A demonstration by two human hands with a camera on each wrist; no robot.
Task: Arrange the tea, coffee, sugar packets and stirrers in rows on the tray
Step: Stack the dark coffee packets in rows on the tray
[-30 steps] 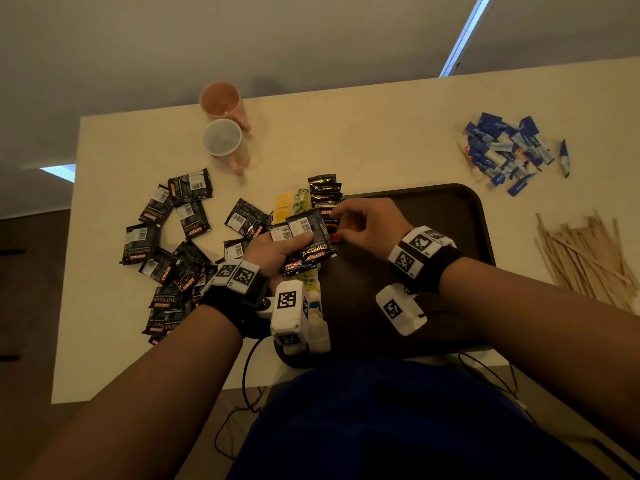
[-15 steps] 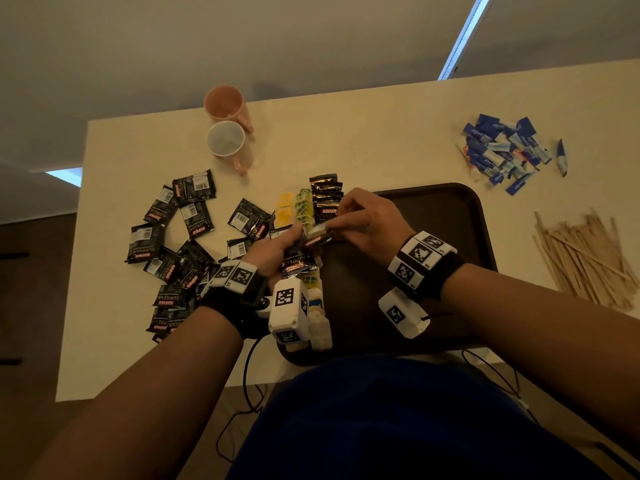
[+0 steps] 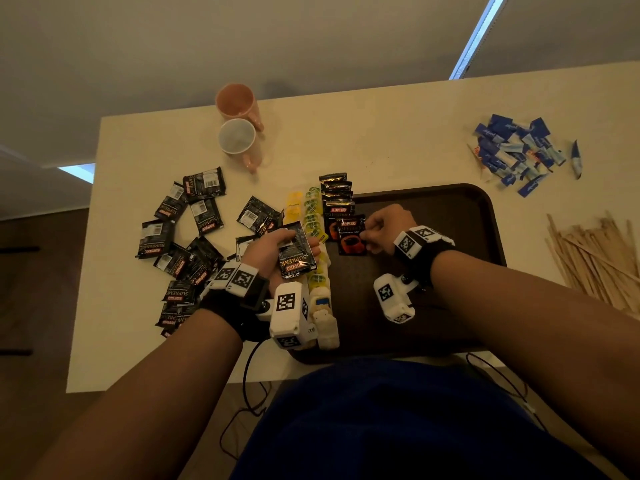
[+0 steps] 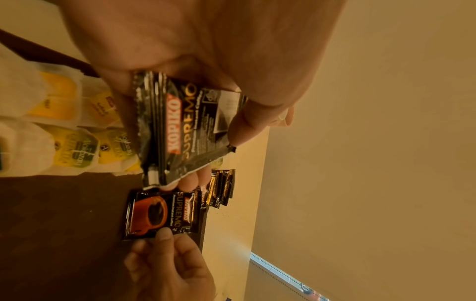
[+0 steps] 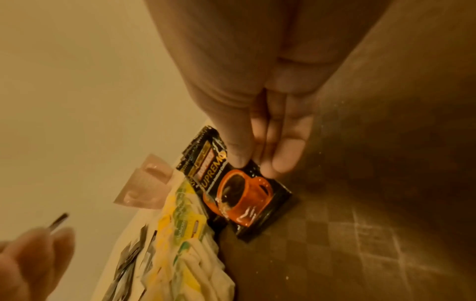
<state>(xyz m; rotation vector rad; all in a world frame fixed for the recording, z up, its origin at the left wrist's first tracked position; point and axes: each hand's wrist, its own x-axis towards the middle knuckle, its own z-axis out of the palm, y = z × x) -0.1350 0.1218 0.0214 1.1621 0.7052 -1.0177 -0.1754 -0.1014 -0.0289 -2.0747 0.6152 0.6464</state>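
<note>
Since the frame half a second earlier, the right hand [image 3: 382,228] had carried one coffee sachet [image 3: 351,237] away from the stack in the left hand [image 3: 273,252] and lowered it onto the tray [image 3: 485,216], just right of centre in the head view; the left hand had drawn back a little toward the lower left with the remaining stack of sachets [image 3: 296,252]. In the right wrist view the thumb and fingertips [image 5: 280,160] pinched the sachet's near edge, printed cup face up, its upper end overlapping the coffee row [image 3: 336,194] that ran toward the top of the frame; whether it lay fully flat on the tray I could not tell. The left hand's thumb and curled fingers gripped the stack, several sachets thick (their edges fanned out in the left wrist view). Tea bags [image 3: 313,216] already sat in a column left of the coffee row; loose coffee sachets [image 3: 187,233] lay scattered at the left of the frame, sugar packets [image 3: 516,150] in a pile at the upper right, stirrers [image 3: 595,251] heaped at the right edge, all off the tray.

The step in hand looked to be building the coffee row, barely half done, with sugar and stirrers untouched; the next move probably called for releasing this sachet squarely overlapped on its neighbour, then peeling a single one from the stack without dragging two.
</note>
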